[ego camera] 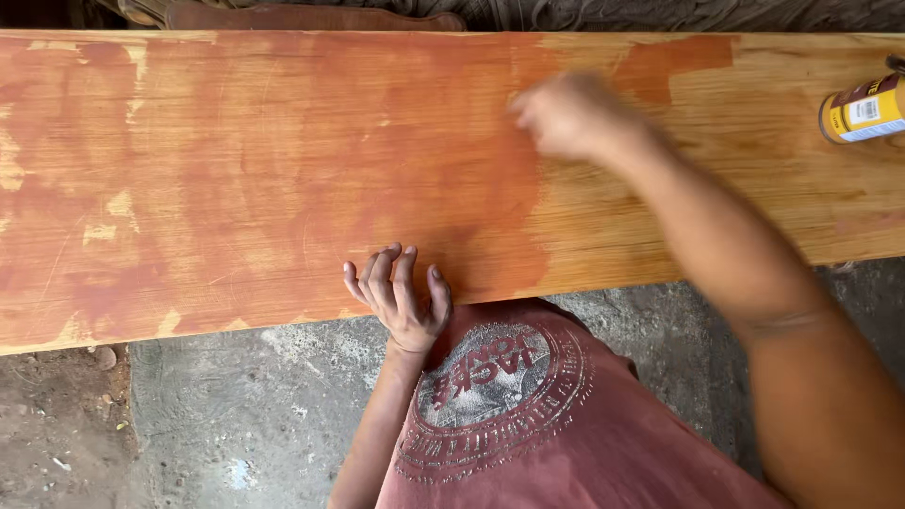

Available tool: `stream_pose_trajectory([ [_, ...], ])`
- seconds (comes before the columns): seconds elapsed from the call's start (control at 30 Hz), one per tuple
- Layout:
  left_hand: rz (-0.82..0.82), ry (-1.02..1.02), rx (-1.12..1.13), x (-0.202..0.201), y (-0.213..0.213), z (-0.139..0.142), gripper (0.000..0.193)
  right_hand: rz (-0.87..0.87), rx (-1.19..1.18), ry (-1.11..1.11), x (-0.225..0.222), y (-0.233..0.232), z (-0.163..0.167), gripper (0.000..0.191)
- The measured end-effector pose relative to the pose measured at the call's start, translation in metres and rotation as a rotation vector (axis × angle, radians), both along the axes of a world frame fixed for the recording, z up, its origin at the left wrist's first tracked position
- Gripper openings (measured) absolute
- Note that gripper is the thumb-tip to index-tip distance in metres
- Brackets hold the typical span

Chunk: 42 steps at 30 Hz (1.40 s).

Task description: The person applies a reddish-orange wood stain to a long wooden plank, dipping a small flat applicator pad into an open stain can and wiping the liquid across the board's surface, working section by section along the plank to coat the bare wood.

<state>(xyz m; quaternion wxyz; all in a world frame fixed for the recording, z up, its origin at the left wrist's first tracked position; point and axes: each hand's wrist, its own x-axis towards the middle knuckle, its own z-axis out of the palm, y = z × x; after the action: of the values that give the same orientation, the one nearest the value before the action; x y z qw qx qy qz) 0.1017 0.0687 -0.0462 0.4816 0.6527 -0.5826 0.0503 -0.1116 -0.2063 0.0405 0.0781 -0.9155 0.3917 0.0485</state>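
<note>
Showing reddish-brown stain over most of it—the wooden plank (236, 188)—bare right.

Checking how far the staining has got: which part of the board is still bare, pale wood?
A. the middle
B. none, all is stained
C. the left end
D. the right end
D: the board is reddish-brown from its left end to the blurred right hand; past it, towards the can, the wood is pale.

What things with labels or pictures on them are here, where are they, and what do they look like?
Can: lying on its side on the wooden board at the far right edge; round, yellow with a white label patch.
Shirt print: on the person's reddish shirt, below the board; a round, pale, worn emblem.
</note>
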Motion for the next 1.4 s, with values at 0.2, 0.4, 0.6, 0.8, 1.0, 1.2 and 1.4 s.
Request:
stream_pose_trajectory([
  [0.2,-0.03,-0.007,0.009,0.001,0.002,-0.004,0.038,-0.443,0.046,0.075,-0.042,-0.029,-0.023,0.032],
  [0.4,0.002,-0.007,0.008,-0.001,0.002,-0.003,0.037,0.038,-0.191,-0.012,-0.093,0.051,-0.039,0.046],
  [0.6,-0.054,-0.022,0.03,0.0,0.003,-0.003,0.036,-0.377,-0.112,0.018,-0.063,-0.032,-0.018,0.018],
  [0.8,-0.015,-0.02,0.012,-0.002,0.001,-0.004,0.037,-0.007,-0.027,0.061,-0.05,-0.009,-0.045,0.018],
  [1.0,-0.022,0.004,0.021,0.001,0.004,-0.013,0.034,-0.302,-0.13,-0.017,-0.064,-0.008,-0.027,0.017],
  [1.2,-0.114,0.154,0.073,0.003,0.002,0.011,0.037,0.129,-0.177,-0.252,-0.081,0.217,-0.038,0.035],
  [1.4,-0.596,0.214,0.104,-0.028,-0.013,0.088,0.061,-0.075,-0.109,-0.382,-0.111,0.236,0.035,0.012],
])
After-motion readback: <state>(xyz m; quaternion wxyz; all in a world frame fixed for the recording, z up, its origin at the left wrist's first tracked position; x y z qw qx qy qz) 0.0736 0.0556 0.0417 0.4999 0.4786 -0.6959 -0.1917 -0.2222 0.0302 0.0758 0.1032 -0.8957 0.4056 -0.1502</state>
